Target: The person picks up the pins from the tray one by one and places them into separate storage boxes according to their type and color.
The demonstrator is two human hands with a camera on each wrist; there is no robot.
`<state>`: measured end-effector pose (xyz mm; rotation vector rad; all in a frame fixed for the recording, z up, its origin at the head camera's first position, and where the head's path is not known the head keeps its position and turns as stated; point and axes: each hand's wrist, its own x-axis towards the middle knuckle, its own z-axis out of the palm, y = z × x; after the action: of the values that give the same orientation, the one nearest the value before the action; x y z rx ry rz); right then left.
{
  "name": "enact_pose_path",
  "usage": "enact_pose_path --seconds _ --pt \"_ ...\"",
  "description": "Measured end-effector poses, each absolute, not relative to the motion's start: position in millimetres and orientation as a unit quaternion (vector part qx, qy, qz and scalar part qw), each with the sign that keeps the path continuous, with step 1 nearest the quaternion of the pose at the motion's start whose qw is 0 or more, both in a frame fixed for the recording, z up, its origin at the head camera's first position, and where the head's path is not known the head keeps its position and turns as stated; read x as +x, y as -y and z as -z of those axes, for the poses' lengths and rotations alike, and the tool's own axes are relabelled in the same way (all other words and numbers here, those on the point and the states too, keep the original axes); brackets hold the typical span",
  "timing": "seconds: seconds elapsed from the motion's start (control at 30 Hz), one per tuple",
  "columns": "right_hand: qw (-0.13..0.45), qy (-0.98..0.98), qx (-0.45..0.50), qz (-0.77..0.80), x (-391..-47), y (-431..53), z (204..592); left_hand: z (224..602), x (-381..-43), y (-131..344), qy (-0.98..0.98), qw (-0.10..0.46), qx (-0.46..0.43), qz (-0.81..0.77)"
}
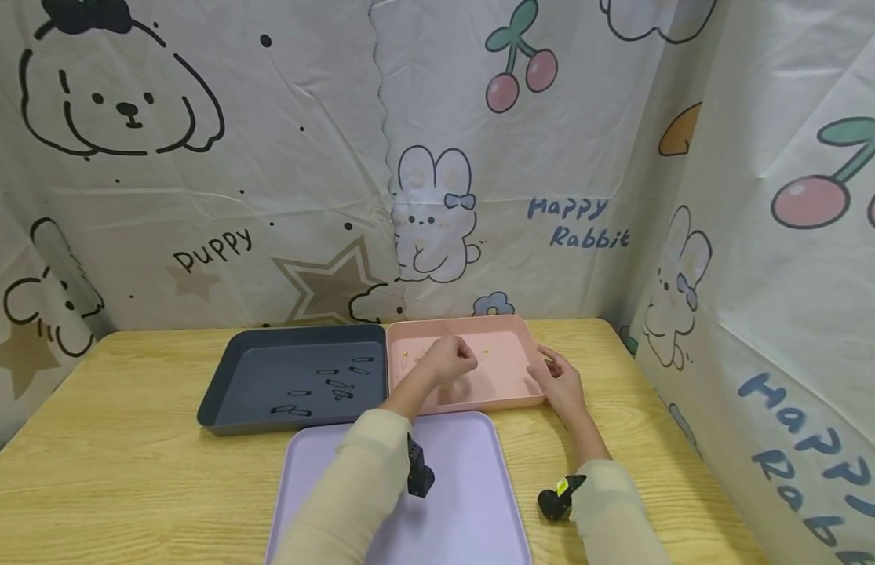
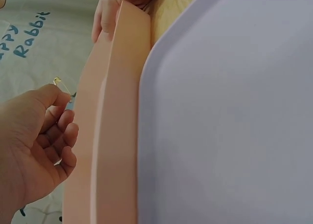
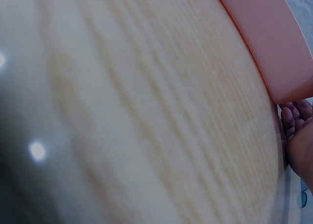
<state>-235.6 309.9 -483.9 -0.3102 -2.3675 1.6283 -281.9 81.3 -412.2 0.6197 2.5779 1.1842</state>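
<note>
My left hand (image 1: 447,361) is over the pink tray (image 1: 504,384), pinching a gold safety pin (image 2: 57,80) between thumb and forefinger. The other fingers of that hand curl toward the palm in the left wrist view. At the tray's right side, my right hand (image 1: 560,384) grips the rim, thumb on the inner side and fingers outside. A small gold pin (image 1: 486,352) lies toward the back of the pink tray, and other gold pins (image 1: 405,359) lie at its left, partly hidden by my left hand. In the right wrist view, the right hand shows only at the edge, beside the tray corner.
A dark grey tray (image 1: 260,369) holding several black safety pins (image 1: 327,372) stands left of the pink one. In front lies a lavender tray (image 1: 458,502), partly under my left sleeve. All rest on a wooden table (image 1: 126,455), with a printed cloth (image 1: 324,180) behind and at the sides.
</note>
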Motion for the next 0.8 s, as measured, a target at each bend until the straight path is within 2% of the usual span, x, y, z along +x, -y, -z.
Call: enact_pose_path --seconds 0.8 --pt "0.126 0.811 -0.109 -0.56 -235 -310 483 426 -275 -88 -0.882 0.129 0.164 -0.423"
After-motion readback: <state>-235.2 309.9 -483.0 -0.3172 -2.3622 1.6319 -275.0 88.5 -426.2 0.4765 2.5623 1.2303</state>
